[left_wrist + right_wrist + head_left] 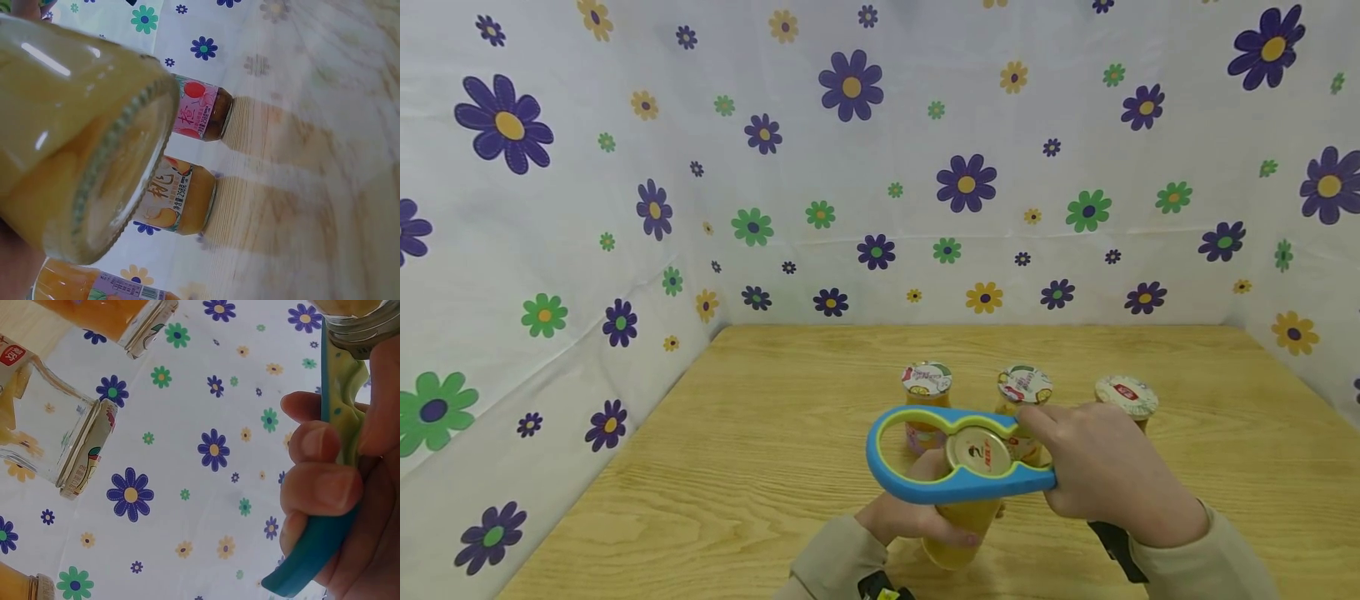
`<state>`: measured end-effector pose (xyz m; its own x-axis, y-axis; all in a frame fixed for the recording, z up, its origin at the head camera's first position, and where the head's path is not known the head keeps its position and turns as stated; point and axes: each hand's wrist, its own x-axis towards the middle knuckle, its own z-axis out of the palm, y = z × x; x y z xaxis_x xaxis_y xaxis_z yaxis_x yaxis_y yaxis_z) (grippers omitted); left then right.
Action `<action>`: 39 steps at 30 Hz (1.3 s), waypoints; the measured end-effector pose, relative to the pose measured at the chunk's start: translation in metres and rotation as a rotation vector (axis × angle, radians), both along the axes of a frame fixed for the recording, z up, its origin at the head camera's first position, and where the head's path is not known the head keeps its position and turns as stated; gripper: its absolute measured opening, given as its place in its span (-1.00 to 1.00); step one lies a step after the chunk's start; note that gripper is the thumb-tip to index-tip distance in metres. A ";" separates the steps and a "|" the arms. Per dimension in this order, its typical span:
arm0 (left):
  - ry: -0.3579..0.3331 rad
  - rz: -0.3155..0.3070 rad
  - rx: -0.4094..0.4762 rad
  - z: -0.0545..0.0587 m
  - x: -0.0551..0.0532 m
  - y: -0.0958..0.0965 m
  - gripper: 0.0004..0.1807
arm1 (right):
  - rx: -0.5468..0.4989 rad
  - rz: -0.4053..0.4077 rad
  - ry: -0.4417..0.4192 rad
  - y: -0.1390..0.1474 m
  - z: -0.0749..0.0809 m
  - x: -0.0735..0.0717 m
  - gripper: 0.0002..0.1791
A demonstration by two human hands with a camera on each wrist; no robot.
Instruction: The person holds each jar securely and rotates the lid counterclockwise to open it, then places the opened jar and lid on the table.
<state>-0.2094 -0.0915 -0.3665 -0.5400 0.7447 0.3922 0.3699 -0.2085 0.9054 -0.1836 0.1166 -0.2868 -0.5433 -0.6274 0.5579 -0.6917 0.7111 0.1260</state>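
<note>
My left hand (910, 517) grips a glass jar (951, 554) of pale yellow fruit, fingers wrapped round its side. The jar is tilted, and its thick ridged base shows close up in the left wrist view. Around its gold lid (979, 452) sits a blue jar opener (917, 490) with a yellow-green inner edge, the lid in the notch between the two arms. My right hand (1105, 467) grips the handle end of the opener, with curled fingers (322, 487) round it in the right wrist view.
Behind the held jar stand three more lidded jars: one with orange contents (927, 380) on the left, a peach jar (1025, 384) in the middle, and a dark one with a pink label (197, 109) on the right. Flower-printed cloth (895, 150) walls the wooden table (760, 417).
</note>
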 end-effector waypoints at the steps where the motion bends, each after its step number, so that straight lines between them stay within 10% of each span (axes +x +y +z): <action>1: 0.008 0.014 -0.006 0.000 0.000 0.001 -0.36 | -0.001 -0.002 -0.001 0.000 0.000 0.000 -0.54; 17: 0.094 0.264 0.000 0.016 0.012 0.011 -0.19 | 0.035 -0.082 -0.017 0.003 0.001 -0.001 -0.59; 24: 0.088 0.364 0.006 0.001 0.004 0.014 -0.21 | 0.040 -0.152 -0.037 0.002 0.001 -0.002 -0.64; 32: 0.081 0.427 -0.044 0.016 0.017 0.016 -0.28 | 0.068 -0.245 -0.083 -0.002 0.002 0.000 -0.66; 39: 0.032 0.494 -0.110 0.005 0.013 0.017 -0.22 | 0.088 -0.281 -0.051 -0.007 0.000 0.001 -0.57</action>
<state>-0.1960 -0.0748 -0.3612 -0.8272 0.4411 0.3480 0.4283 0.0942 0.8987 -0.1831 0.1097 -0.2867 -0.7282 -0.4934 0.4756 -0.4767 0.8633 0.1657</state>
